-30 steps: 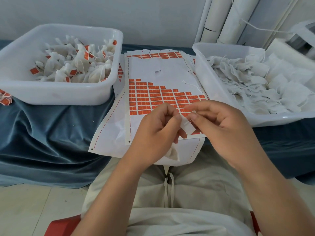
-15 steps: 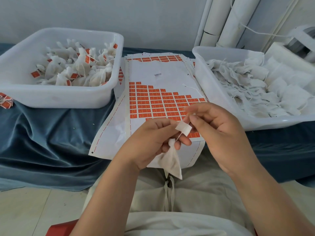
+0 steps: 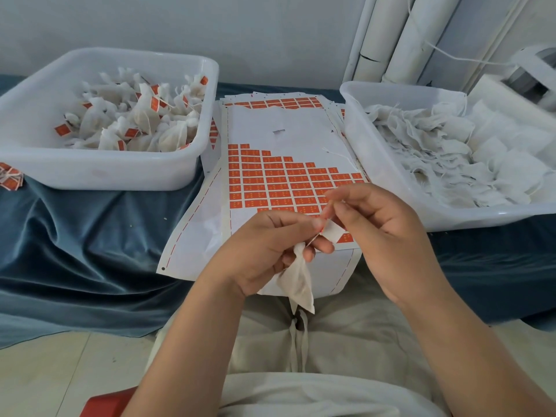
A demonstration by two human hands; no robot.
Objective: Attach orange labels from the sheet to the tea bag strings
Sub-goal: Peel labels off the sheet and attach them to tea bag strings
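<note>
Labelled bags half-fill the left tub, many bare ones remain; the left hand grips a tea bag, the right hand pinches its label.

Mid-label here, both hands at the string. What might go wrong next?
1. The label is pinched between the left hand and right hand; it may stick to skin or fold crooked on the string.
2. The tea bag dangles from the left hand; a tug might pull it free.
3. The sheet overhangs the table edge and may slide off.
</note>
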